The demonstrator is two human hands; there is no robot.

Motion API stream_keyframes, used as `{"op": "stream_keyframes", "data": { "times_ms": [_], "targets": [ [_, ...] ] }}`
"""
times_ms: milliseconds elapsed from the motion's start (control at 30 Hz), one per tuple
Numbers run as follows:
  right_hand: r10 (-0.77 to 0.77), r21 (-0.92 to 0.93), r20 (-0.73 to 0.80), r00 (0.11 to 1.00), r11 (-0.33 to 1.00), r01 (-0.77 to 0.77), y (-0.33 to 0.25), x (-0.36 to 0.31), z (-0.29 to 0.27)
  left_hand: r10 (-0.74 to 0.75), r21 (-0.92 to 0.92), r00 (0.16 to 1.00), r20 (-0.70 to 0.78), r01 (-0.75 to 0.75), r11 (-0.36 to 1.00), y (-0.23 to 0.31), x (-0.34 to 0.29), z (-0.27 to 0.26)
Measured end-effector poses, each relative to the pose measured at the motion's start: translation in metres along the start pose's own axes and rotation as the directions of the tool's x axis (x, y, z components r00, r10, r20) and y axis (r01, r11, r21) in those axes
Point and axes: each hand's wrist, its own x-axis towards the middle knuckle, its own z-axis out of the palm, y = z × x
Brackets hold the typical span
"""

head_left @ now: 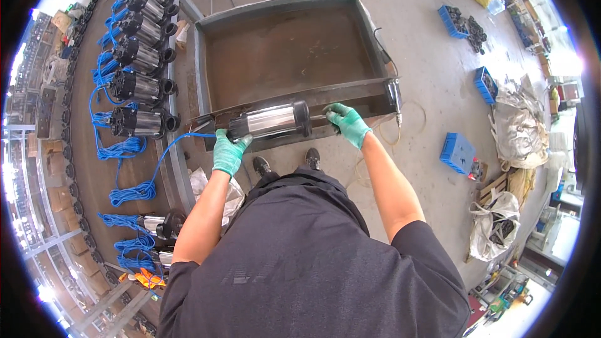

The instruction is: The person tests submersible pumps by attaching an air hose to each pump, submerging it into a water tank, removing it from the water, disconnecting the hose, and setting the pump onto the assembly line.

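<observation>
A silver cylindrical pump (270, 120) with black end caps lies across the near rim of a large rusty metal tray (285, 56). My left hand (228, 152), in a green glove, grips the pump's left end, where a blue cable (164, 156) leaves it. My right hand (346, 123), also gloved in green, rests at the tray's rim just beyond the pump's right end cap; whether it touches the pump is unclear.
A conveyor (94, 169) on my left carries several more silver pumps (139, 87) with coiled blue cables. Blue crates (457, 151) of dark parts, white sacks (516, 128) and a pallet stand on the concrete floor to my right. My shoes (287, 161) show below the tray.
</observation>
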Motion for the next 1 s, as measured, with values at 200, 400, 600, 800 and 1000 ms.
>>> {"op": "stream_keyframes", "data": {
  "times_ms": [200, 400, 600, 800, 1000],
  "targets": [
    [-0.224, -0.415, -0.212, 0.951, 0.902, 0.120, 0.049, 0.033, 0.004, -0.007, 0.012, 1.000, 0.024, 0.006, 1.000, 0.006, -0.001, -0.002],
    [-0.113, -0.429, -0.245, 0.963, 0.903, -0.003, 0.029, 0.024, 0.013, -0.020, 0.017, 0.999, 0.024, 0.020, 1.000, 0.010, -0.001, -0.002],
    [0.250, 0.019, 0.021, 0.968, 0.968, -0.250, 0.012, 0.016, -0.012, -0.016, 0.051, 1.000, 0.012, 0.016, 0.999, 0.018, -0.003, -0.006],
    [0.157, 0.339, 0.315, 0.936, 0.903, -0.265, 0.016, 0.010, -0.031, -0.032, 0.052, 0.999, 0.039, 0.030, 0.998, 0.003, 0.001, -0.002],
    [0.265, 0.075, 0.098, 0.959, 0.959, -0.273, 0.023, 0.024, -0.020, -0.028, 0.032, 0.998, 0.057, 0.027, 0.999, 0.002, 0.002, -0.002]
  ]
}}
